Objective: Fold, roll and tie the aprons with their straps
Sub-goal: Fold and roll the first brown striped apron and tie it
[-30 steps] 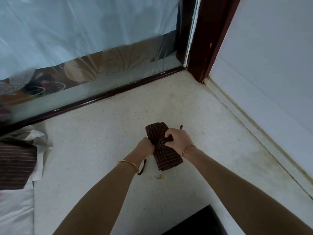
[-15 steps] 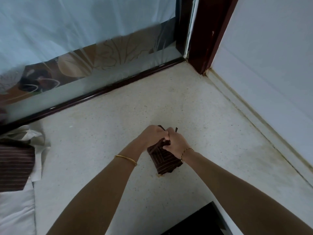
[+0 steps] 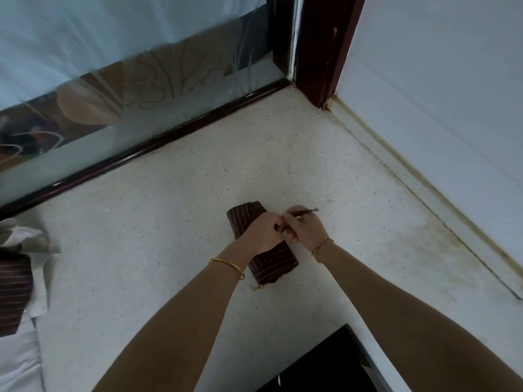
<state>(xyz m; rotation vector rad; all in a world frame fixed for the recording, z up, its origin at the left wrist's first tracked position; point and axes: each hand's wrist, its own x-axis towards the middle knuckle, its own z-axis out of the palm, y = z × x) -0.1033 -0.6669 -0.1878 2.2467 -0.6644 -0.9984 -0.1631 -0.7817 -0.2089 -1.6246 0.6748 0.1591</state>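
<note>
While my left hand [image 3: 263, 234] curls its fingers round the rolled apron [image 3: 271, 265], my right hand [image 3: 305, 229] pinches the strap [image 3: 307, 211] just beside them. Its end pokes past my right fingers.

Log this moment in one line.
step: tying | rolled apron: under both hands | left hand: grips strap at roll | right hand: pinches strap end | knot: hidden
</note>
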